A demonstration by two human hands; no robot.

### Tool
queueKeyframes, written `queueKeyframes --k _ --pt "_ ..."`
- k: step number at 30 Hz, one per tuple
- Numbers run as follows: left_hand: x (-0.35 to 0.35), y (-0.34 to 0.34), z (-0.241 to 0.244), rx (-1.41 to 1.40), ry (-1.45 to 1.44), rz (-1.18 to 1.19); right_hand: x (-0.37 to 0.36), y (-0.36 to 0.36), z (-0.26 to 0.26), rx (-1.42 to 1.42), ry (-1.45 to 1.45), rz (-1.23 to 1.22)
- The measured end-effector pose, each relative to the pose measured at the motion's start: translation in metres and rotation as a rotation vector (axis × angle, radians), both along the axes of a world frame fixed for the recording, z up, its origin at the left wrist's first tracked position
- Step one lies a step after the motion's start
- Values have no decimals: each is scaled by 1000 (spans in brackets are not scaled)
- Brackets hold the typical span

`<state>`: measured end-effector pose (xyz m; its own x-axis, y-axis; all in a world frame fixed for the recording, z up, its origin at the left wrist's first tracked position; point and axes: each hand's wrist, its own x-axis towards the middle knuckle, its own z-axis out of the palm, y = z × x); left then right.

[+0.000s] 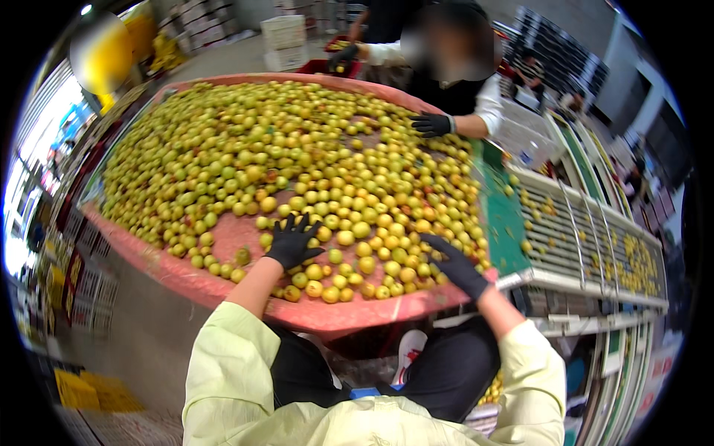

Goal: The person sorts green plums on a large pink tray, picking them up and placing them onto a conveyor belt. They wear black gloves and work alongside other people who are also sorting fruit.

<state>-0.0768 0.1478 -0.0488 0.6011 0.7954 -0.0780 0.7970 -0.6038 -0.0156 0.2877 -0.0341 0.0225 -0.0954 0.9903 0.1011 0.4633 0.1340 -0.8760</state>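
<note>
A wide sorting table with a padded pink rim [357,313] lies before me, spread with many small yellow-green round fruits [223,150], some with brown or reddish patches. My left hand [293,242], in a black glove, rests palm down among the fruits near the front edge, fingers spread, beside a bare patch of pink lining [237,231]. On the right, my right hand [454,265], also gloved in black, touches fruits near the table's right front corner. Its fingers are apart and slightly curved, and I see nothing held in it.
A green chute [502,223] leads from the table's right side to a roller conveyor [585,240] carrying more fruits. Across the table a co-worker's gloved hand [432,124] reaches over the fruits. White crates [283,42] stand behind; yellow crates [95,390] lie at lower left.
</note>
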Motion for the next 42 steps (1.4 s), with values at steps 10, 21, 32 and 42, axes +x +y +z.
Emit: queueKeyframes --k 10,21,32,42 --pt "-155 -9 40 -248 9 479 -148 142 -106 328 -661 84" --pt "-327 117 43 496 -243 808 73 132 -138 145 -982 -463" --pt "-267 239 19 108 -519 814 -77 247 -89 402 -589 8" --pt "-127 200 28 -37 -433 142 -194 271 -85 469 -745 142"
